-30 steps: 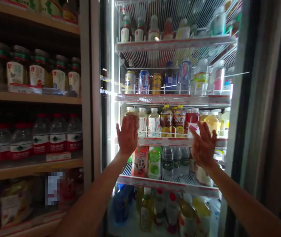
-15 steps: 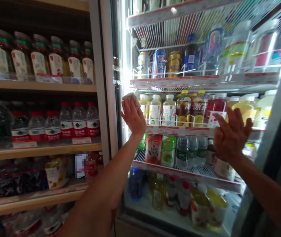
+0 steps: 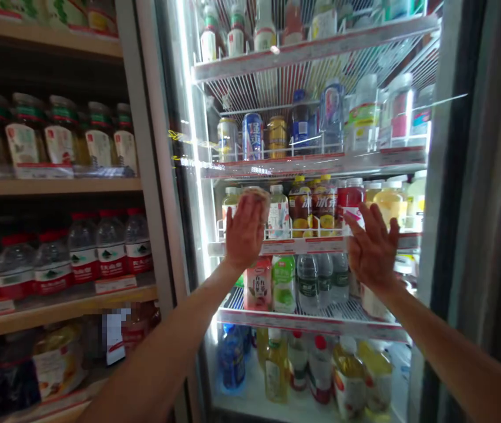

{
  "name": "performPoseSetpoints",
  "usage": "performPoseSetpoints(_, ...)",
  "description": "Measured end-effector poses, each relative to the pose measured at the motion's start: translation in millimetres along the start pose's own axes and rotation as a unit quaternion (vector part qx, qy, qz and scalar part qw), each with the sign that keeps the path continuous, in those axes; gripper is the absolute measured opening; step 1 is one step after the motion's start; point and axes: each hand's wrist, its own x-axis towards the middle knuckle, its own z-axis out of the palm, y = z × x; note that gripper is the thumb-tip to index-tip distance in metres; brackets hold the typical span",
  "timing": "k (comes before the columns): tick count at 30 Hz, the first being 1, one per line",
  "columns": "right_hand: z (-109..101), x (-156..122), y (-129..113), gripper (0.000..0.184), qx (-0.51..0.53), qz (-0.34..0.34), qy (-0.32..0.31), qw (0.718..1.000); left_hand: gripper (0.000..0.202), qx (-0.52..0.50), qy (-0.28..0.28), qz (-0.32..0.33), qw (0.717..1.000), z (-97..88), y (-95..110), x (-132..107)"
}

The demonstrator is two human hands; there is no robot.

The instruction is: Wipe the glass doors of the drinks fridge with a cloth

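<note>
My left hand (image 3: 245, 232) is pressed flat to the glass door (image 3: 215, 117) of a lit drinks cooler. A pale folded cloth (image 3: 255, 201) sits under its fingertips, against the glass. My right hand (image 3: 372, 249) rests on the same pane further right, fingers spread, holding nothing. Behind the glass, both hands are level with a wire shelf's price strip (image 3: 303, 245). Bottled drinks with orange labels (image 3: 307, 207) stand just above that strip, and a green-capped water bottle (image 3: 308, 283) stands below it.
Left of the cooler's door frame (image 3: 155, 176), wooden shelves hold jars (image 3: 59, 135) and red-capped water bottles (image 3: 111, 244). Cans and bottles fill the cooler's other wire shelves. A dark door edge (image 3: 450, 194) bounds the pane on the right.
My view has swung back left after turning right half a second ago. Both hands have shifted on the glass, and the cloth still shows at my left fingertips.
</note>
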Motion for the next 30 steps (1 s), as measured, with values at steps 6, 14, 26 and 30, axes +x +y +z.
performPoseSetpoints(6, -1, 1, -2, 0.047, 0.016, 0.008, -0.008, 1.0, 0.05, 0.025, 0.053, -0.165, 0.985, -6.8, -24, 12)
performPoseSetpoints(14, -4, 2, -4, 0.051, 0.032, 0.009, -0.008, 0.999, 0.045, 0.007, -0.034, 0.05, 0.998, -1.2, -2, 24)
performPoseSetpoints(26, -3, 2, -3, 0.051, 0.038, 0.013, -0.009, 0.999, 0.044, 0.01, -0.033, 0.042, 0.999, -1.2, 0, 40)
performPoseSetpoints(30, -4, 3, -4, 0.051, 0.035, 0.01, -0.011, 0.999, 0.041, 0.016, 0.042, -0.174, 0.984, -9.9, -26, 49)
